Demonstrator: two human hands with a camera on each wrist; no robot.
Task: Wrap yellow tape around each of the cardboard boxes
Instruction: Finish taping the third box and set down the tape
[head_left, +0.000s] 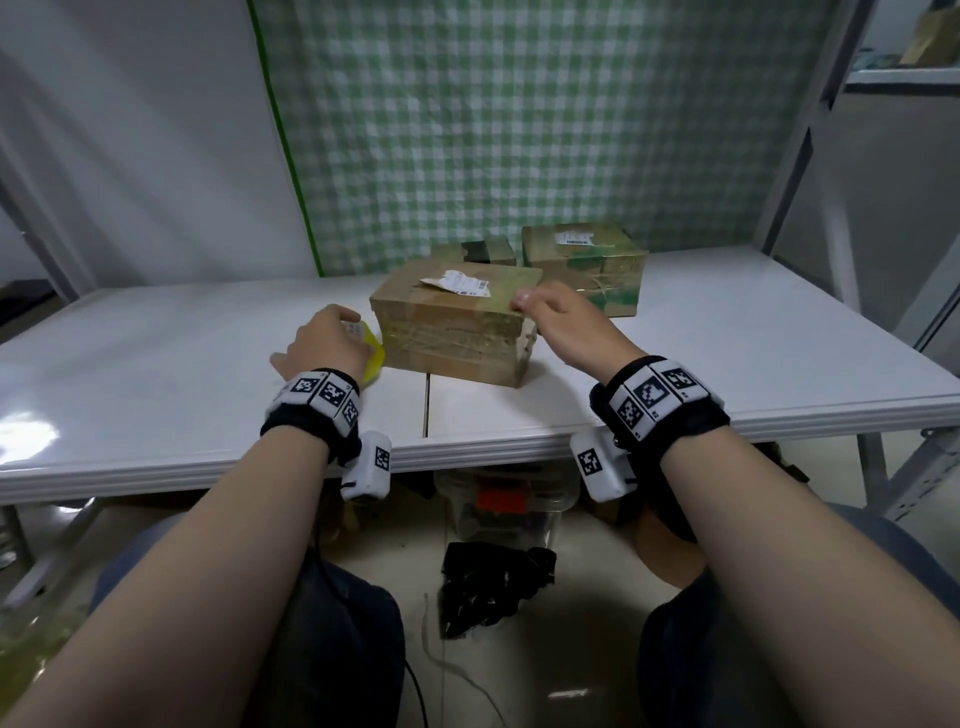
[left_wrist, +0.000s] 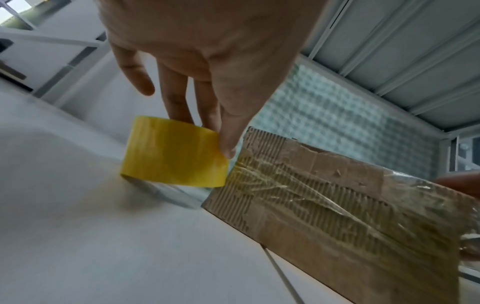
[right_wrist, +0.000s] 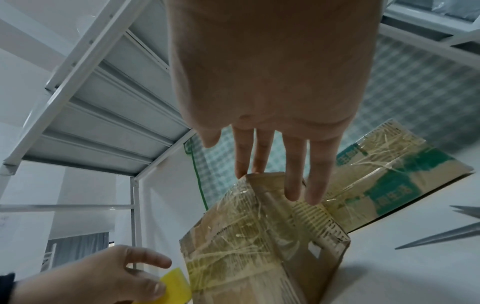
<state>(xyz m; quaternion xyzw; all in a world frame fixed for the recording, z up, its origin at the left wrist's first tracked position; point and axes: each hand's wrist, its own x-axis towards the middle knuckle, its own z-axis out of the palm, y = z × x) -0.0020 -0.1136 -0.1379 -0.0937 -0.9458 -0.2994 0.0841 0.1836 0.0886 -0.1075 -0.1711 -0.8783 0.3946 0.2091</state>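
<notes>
1. The white surface carried three cardboard boxes in front of a green checked cloth.
2. The box with green print stood at the far right, already crossed by glossy yellowish tape, so I judge it done or nearly so.
3. The near box sat nearest the person, with a torn white label on its lid. Bands of the same shiny tape ran along its front face, wrinkled in places, and the corrugated edge showed bare at its ends. Its wrap looked under way rather than finished.
4. The small box stood behind the near one, mostly hidden; whether it carried yellow tape could not be told, so it may be what is left.
5. The right hand lay over the near box's right top corner, fingers straight and relaxed, the tips touching the cardboard edge and gripping nothing; it seemed to steady the box.
6. The left hand held the yellow tape roll from above, fingers and thumb curled round it. The roll stood on the surface touching the near box's left end, where the tape appeared to run onto the cardboard.
</notes>
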